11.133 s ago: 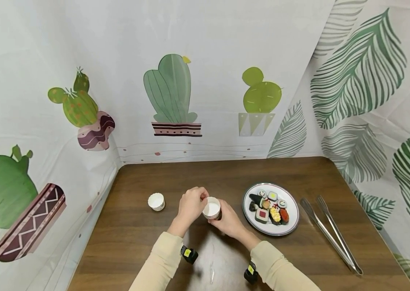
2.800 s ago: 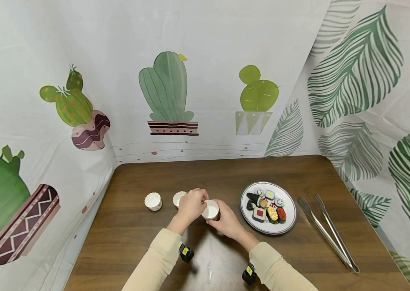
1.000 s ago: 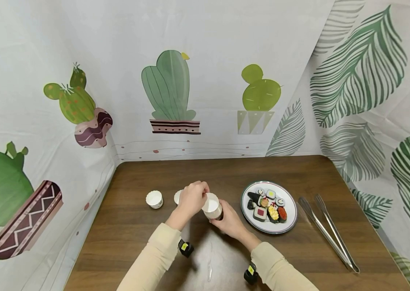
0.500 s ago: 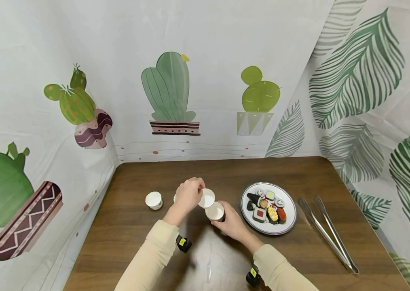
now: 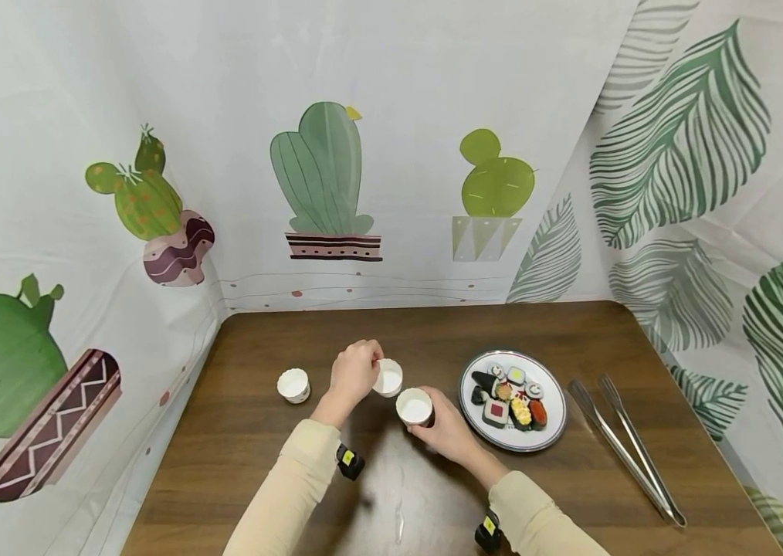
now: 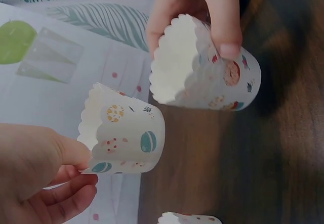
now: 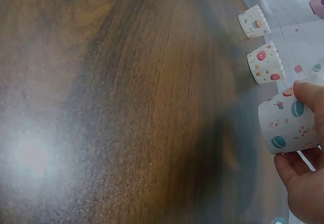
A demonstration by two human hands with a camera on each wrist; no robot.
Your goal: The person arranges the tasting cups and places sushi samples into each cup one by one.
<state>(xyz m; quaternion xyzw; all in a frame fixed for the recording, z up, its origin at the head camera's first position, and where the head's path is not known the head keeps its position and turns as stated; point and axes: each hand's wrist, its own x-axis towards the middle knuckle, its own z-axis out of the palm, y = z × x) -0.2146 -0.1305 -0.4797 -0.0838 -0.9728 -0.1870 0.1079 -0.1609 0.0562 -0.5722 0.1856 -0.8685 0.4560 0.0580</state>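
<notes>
My left hand [image 5: 355,373] pinches the scalloped rim of a white paper baking cup [image 5: 388,378] printed with teal macarons and held over the table. Close beside it, my right hand [image 5: 443,428] grips a second baking cup [image 5: 415,407] round its side, thumb and fingers curled about it. In the left wrist view the two held cups are apart, open ends tilted the same way. A similar baking cup [image 5: 293,385] stands upright farther left. The right wrist view shows another standing cup [image 7: 266,63] near it, which my left hand hides in the head view.
Right of my hands sits a round plate [image 5: 533,440] carrying several sushi pieces, such as a red-topped roll [image 5: 538,411]. Metal tongs [image 5: 672,511] lie spread at the far right. Printed cloth [image 5: 405,154] hangs behind the brown wooden table [image 5: 238,463].
My left hand has drawn one baking cup up out of the cup in my right hand and moved it left. Earlier, a second cup came to stand beside the leftmost one.
</notes>
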